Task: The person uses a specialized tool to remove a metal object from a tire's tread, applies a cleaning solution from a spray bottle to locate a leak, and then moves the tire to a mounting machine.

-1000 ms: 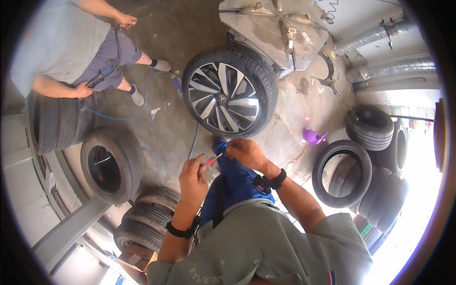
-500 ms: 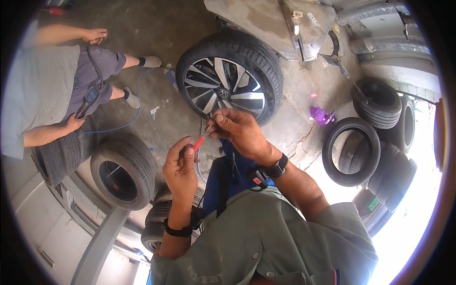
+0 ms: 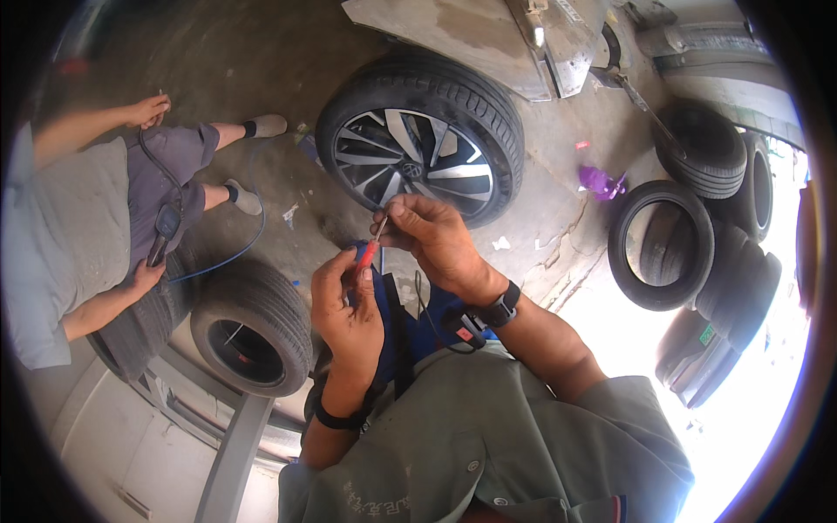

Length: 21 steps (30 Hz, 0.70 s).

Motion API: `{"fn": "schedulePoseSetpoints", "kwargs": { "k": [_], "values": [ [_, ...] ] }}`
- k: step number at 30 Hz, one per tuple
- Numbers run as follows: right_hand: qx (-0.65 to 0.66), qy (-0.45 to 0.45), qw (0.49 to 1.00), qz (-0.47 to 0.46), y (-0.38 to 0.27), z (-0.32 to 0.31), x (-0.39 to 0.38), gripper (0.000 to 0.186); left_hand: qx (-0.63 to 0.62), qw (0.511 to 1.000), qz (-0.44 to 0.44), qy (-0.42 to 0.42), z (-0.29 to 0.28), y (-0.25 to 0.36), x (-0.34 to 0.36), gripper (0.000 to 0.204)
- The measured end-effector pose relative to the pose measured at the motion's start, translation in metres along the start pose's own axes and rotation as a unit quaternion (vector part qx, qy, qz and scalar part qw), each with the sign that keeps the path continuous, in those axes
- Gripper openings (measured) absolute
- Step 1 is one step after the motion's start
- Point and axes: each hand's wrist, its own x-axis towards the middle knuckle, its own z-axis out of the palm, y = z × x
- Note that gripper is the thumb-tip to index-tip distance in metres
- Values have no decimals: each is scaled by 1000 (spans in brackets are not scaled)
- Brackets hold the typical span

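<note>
My left hand (image 3: 347, 309) grips a small red-handled tool (image 3: 366, 257) with a thin metal shaft, angled up to the right. My right hand (image 3: 427, 235) pinches at the metal tip; anything tiny between those fingertips is too small to make out. Just beyond my hands, a wheel (image 3: 417, 144) with a black tyre and black-and-silver alloy rim sits tilted toward me.
At left a co-worker (image 3: 78, 222) holds a handheld gauge (image 3: 166, 228) and hose, beside tyres (image 3: 290, 324). At right are stacked tyres (image 3: 661, 187) and a purple object (image 3: 600, 181). A metal machine (image 3: 506, 44) stands beyond the wheel, with pipes (image 3: 697, 42) at upper right.
Compared with one second ago, both my hands are higher in view and closer together on the red tool. The view has shifted, with the co-worker appearing lower at left.
</note>
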Motion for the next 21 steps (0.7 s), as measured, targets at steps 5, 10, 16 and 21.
{"fn": "schedulePoseSetpoints", "kwargs": {
  "k": [5, 10, 16, 21],
  "values": [
    [18, 48, 998, -37, 4, 3, 18, 23, -1, 995, 53, -83, -5, -13, 33, 24],
    [-22, 72, 994, -81, 21, 23, 43, 23, 25, 983, 114, -140, -31, -42, 75, 23],
    [1, 108, 988, -114, 59, 37, 82, 24, 3, 974, 68, -217, -54, -77, 113, 20],
    [72, 144, 985, -67, 96, 18, 137, 30, -44, 963, -60, -260, -32, -147, 137, 20]
  ]
}}
